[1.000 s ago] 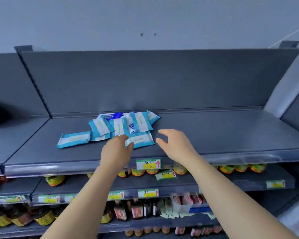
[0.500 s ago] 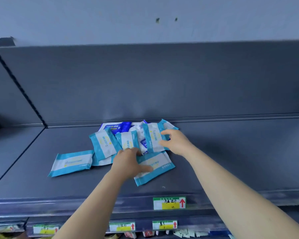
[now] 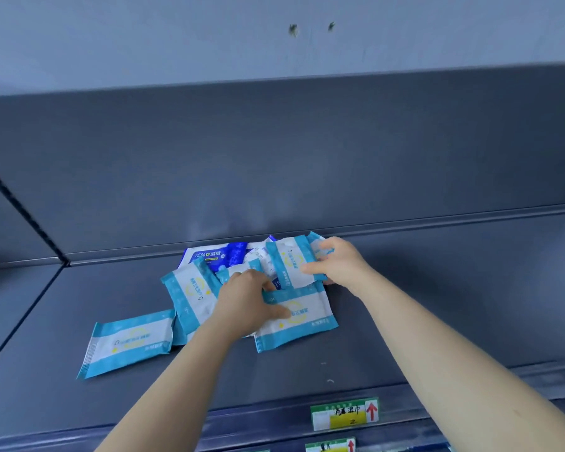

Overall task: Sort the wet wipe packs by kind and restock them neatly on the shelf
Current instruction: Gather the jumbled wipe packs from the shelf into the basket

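So we're at the grey shelf (image 3: 437,305), and the wipe packs (image 3: 190,295) are all heaped in one messy pile toward the back, a bit left of the middle. They're mostly teal-and-white ones, plus a dark blue pack (image 3: 219,256) marked 75% lying flat at the very back.

Our right hand (image 3: 340,264) is pinching a teal pack (image 3: 289,262) at the right end of the pile, thumb on its face and fingers curled over its far edge. That pack is tipped up, leaning over the others.

Our left hand (image 3: 245,303) lies on the middle of the pile with its thumb stretched across the front pack (image 3: 304,324), which lies flat nearest us. The other fingers dig into the heap, so we honestly can't tell if they're gripping anything.

One loose pack (image 3: 128,342) lies flat off to the left, its end right up against the pile. On the shelf's front lip there's a yellow price tag (image 3: 344,414) with a red arrow.
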### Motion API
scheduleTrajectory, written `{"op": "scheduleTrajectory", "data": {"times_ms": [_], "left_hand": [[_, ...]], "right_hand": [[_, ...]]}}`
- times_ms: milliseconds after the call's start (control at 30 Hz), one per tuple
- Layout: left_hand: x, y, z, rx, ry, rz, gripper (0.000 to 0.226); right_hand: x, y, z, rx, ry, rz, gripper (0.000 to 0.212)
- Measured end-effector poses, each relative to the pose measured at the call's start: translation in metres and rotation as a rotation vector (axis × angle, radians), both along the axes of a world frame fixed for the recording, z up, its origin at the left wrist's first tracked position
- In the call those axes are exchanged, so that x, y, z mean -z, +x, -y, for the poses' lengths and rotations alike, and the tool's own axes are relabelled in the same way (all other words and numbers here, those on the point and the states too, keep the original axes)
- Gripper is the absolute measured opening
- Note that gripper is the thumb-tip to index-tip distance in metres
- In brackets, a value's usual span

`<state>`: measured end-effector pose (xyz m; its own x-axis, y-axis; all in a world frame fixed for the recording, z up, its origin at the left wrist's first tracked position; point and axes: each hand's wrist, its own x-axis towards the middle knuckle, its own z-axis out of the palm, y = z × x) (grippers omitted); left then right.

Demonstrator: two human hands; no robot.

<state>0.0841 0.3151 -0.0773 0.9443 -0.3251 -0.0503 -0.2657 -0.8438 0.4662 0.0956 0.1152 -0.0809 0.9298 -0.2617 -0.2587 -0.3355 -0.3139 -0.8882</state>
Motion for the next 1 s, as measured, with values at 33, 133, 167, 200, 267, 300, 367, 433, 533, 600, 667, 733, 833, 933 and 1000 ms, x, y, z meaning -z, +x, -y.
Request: {"op": "scheduleTrajectory", "data": {"times_ms": [33, 133, 167, 200, 267, 300, 367, 433, 533, 600, 667, 733, 833, 933, 1000], "left_hand": [[-0.001, 0.002, 0.0, -0.007, -0.028, -0.015, 0.038], [-0.007, 0.011, 0.0, -0.06, -0.092, -0.029, 0.035], [-0.01, 0.015, 0.0, -0.076, -0.074, -0.012, 0.036], [-0.012, 0.02, 0.001, -0.084, -0.037, 0.004, 0.038], [-0.014, 0.033, 0.002, -0.086, 0.059, -0.001, 0.042], [-0.015, 0.039, 0.003, -0.084, 0.104, -0.033, 0.044], [-0.016, 0.048, 0.004, -0.076, 0.175, -0.102, 0.047], [-0.018, 0.053, 0.005, -0.07, 0.227, -0.108, 0.048], [-0.021, 0.057, 0.009, -0.071, 0.261, -0.05, 0.051], [-0.021, 0.059, 0.014, -0.065, 0.23, -0.025, 0.056], [-0.022, 0.058, 0.023, -0.06, 0.192, -0.043, 0.066], [-0.024, 0.057, 0.034, -0.053, 0.173, -0.093, 0.068], [-0.022, 0.053, 0.046, -0.018, 0.155, -0.176, 0.046], [-0.02, 0.048, 0.057, -0.02, 0.102, -0.206, 0.038], [-0.019, 0.045, 0.064, -0.079, 0.048, -0.223, 0.035]], "right_hand": [[0.001, 0.004, 0.003, 0.009, 0.021, 0.004, 0.069], [0.005, 0.014, 0.022, 0.044, -0.059, 0.029, 0.062], [0.007, 0.017, 0.029, 0.027, -0.085, 0.017, 0.058], [0.005, 0.018, 0.035, -0.01, -0.112, -0.007, 0.052], [0.005, 0.021, 0.04, -0.086, -0.168, -0.049, 0.041], [0.004, 0.023, 0.04, -0.109, -0.186, -0.055, 0.039], [0.004, 0.028, 0.036, -0.129, -0.207, -0.054, 0.043], [0.003, 0.031, 0.035, -0.134, -0.213, -0.063, 0.054], [-0.002, 0.033, 0.047, -0.16, -0.135, -0.124, 0.054], [-0.003, 0.032, 0.06, -0.204, -0.122, -0.164, 0.04], [-0.001, 0.029, 0.074, -0.173, -0.104, -0.162, 0.036], [0.002, 0.025, 0.09, -0.103, -0.052, -0.154, 0.036], [0.0, 0.011, 0.111, -0.041, -0.019, -0.155, 0.026], [-0.008, -0.008, 0.125, 0.035, 0.043, -0.096, 0.013], [-0.014, -0.019, 0.128, 0.071, 0.133, -0.03, 0.015]]}}
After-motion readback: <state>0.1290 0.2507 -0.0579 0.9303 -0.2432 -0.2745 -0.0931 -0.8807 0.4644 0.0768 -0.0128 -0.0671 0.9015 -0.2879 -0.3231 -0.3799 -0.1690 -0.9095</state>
